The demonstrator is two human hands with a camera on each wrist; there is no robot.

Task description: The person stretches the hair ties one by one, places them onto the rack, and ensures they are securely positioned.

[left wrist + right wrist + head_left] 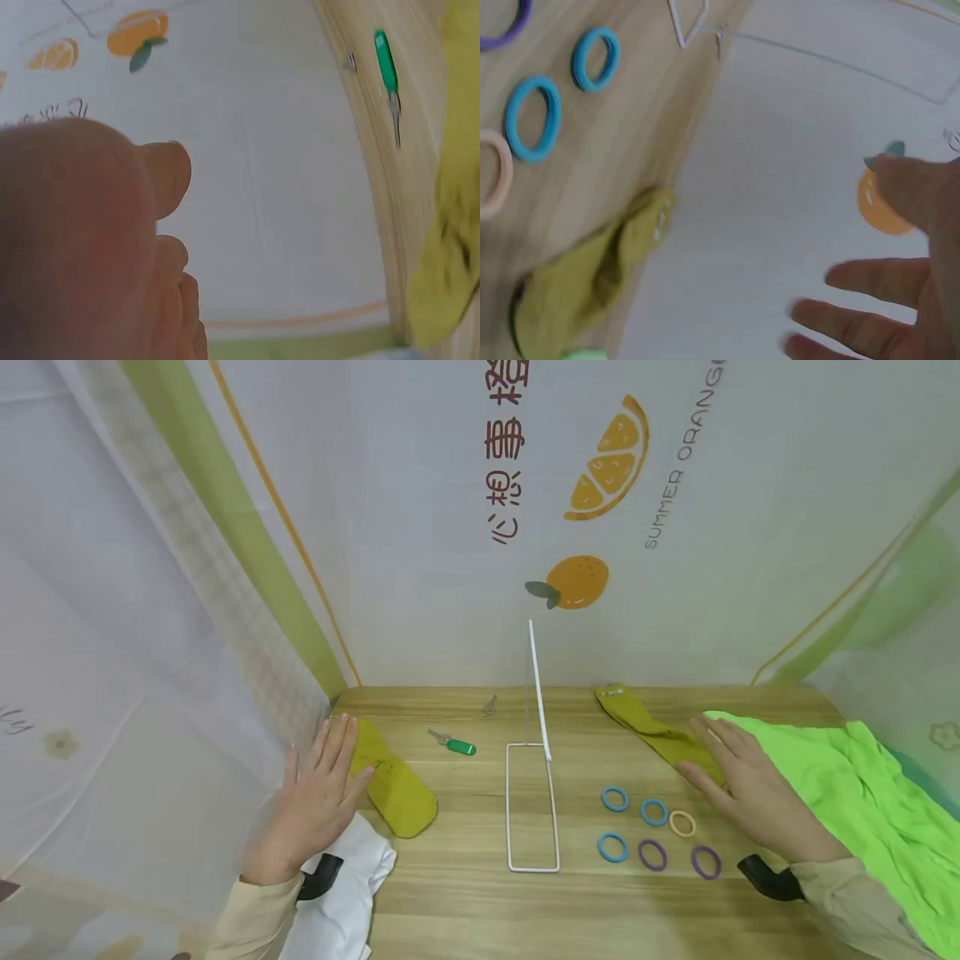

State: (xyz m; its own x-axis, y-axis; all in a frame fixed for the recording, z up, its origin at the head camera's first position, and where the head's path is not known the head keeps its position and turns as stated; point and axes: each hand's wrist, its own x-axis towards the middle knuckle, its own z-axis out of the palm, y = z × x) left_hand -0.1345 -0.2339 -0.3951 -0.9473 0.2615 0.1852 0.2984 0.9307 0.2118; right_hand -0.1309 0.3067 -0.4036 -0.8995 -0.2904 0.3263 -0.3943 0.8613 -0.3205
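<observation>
My left hand (313,802) is held out with straight fingers and grips nothing. Beside its thumb lies a mustard-yellow, sock-shaped cloth (405,797); a white cloth (337,893) is partly hidden under the wrist. Over on the other side my right hand (757,793), fingers extended and empty, overlaps the end of a second mustard-yellow, sock-shaped cloth (648,727). In the right wrist view its fingers (855,322) are spread apart. A bright green cloth (862,793) lies beyond that hand. Nearest to its left are a peach ring (693,834) and a purple ring (697,865).
A white wire stand (557,827) rises mid-table. Left of it are a key with a green tag (461,747) and a small key (490,705). To its right lie blue rings (613,858) and another purple ring (641,853). A printed white curtain (435,568) hangs behind the table.
</observation>
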